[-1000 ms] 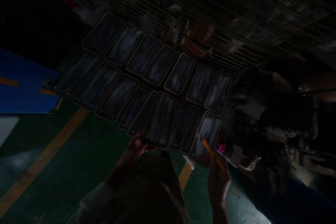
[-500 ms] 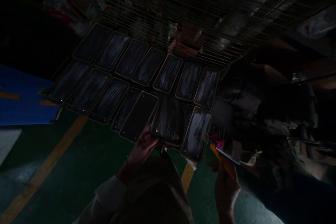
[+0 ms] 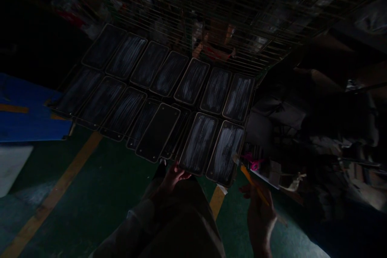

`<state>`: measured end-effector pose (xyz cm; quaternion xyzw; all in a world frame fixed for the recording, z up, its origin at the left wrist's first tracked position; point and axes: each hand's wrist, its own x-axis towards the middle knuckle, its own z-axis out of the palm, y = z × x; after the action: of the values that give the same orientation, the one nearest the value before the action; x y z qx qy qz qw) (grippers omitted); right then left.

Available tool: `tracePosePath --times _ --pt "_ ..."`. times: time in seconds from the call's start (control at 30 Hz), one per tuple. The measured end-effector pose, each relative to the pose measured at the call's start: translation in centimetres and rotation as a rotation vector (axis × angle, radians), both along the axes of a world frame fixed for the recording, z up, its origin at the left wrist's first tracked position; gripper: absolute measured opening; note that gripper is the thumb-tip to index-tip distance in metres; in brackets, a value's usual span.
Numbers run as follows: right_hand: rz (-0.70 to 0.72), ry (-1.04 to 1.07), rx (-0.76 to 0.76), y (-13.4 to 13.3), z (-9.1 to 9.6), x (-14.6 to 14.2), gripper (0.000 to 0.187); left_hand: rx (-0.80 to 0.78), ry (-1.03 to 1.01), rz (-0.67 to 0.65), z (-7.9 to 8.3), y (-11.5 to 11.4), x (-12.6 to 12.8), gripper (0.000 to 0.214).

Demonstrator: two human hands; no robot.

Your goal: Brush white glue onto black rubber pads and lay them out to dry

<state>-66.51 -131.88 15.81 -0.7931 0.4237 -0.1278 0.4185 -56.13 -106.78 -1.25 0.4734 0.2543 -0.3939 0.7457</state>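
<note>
While the room is very dark, I can see the left hand [image 3: 175, 175] at the near edge of a streaky panel [image 3: 198, 143]. Its fingers are curled at the bottom corner, maybe to steady the panel without touching the pale streaks on its top. I can't tell if they pinch it or just rest there.

The right hand [image 3: 260, 213] is closed around a brush [image 3: 250, 179] with an orange handle. It holds the brush like a pencil, perhaps because that makes the tip easy to steer. The tip is by the right edge of the end panel [image 3: 226, 153]; I can't tell if it touches.

Most panels lie flat in two rows, streaks up, likely so each top is easy to reach. One plain dark panel [image 3: 159, 133] lies partly over its neighbours. Behind the rows is wire mesh [image 3: 266, 56]. Something pink [image 3: 254, 162] sits beside the end panel.
</note>
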Motion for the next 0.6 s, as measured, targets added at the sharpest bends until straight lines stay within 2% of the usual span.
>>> tracePosePath --times 0.23,0.37,0.5,0.6 --pt "0.084 -0.007 0.018 1.4 -0.8 1.9 0.032 0.111 -0.006 -0.1 0.2 -0.7 0.9 0.07" --pt "0.205 -0.013 0.047 2.5 -1.5 3.6 0.031 0.046 -0.013 -0.145 0.5 -0.3 1.2 0.066" --pt "0.39 0.003 0.045 4.2 -2.1 6.3 0.028 0.004 0.06 -0.163 0.1 1.8 1.2 0.058" --pt "0.558 -0.023 0.038 6.3 -2.7 9.2 0.026 0.067 0.114 -0.123 -0.6 4.6 0.9 0.058"
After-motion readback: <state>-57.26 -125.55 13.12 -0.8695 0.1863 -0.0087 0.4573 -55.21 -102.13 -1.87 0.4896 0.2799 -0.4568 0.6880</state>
